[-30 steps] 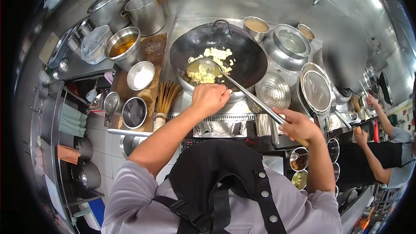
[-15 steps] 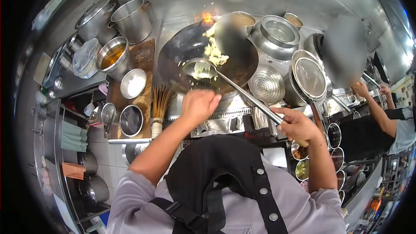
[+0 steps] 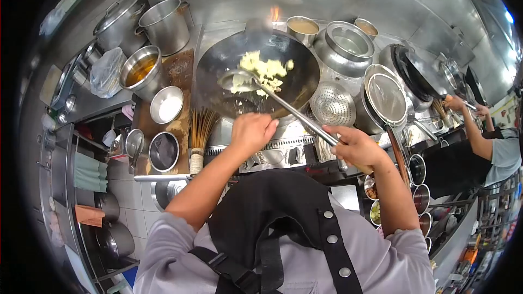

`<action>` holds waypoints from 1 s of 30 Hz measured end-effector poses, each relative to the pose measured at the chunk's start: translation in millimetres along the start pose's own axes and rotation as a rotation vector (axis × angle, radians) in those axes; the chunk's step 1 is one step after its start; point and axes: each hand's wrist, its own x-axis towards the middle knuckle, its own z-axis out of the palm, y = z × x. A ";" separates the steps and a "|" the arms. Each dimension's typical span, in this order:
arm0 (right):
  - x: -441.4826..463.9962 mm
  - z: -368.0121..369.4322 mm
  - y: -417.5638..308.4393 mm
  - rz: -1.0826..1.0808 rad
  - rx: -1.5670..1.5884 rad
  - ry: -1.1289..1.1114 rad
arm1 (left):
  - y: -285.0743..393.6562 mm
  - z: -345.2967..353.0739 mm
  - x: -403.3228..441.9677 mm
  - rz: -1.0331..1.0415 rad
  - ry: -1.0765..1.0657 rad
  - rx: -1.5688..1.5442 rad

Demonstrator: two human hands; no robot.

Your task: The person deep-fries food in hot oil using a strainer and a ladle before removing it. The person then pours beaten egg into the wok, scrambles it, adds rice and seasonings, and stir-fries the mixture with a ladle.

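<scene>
A large dark wok (image 3: 297, 73) sits on the stove with pale yellow food (image 3: 264, 67) in it. My left hand (image 3: 251, 132) is closed at the wok's near edge; whatever it grips there is hidden beneath the fingers. My right hand (image 3: 357, 149) is wrapped round the long handle of a metal ladle (image 3: 297, 112), near its wooden end. The ladle's bowl lies inside the wok, left of centre, against the food.
A bamboo brush (image 3: 197, 141) stands left of the wok beside metal bowls (image 3: 166, 104) and a pot of amber liquid (image 3: 140, 72). Right are a perforated skimmer (image 3: 332, 103), sieves (image 3: 386, 98) and a covered pot (image 3: 348, 49). Another person's arm (image 3: 476, 133) is at far right.
The food has shifted and gathered near the wok's middle. My right hand has moved left and slightly up with the ladle. A flame behind the wok looks smaller than half a second ago.
</scene>
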 end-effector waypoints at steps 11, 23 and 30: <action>-17.7 -1.4 17.5 -0.062 -0.017 0.141 | 5.8 2.8 -44.3 0.081 0.030 0.052; 54.2 50.7 69.0 -0.313 -0.148 0.436 | -4.8 29.1 -49.4 0.032 -0.099 0.125; 3.0 125.8 140.0 -0.404 -0.076 0.596 | -25.8 24.5 12.3 -0.010 0.054 -0.039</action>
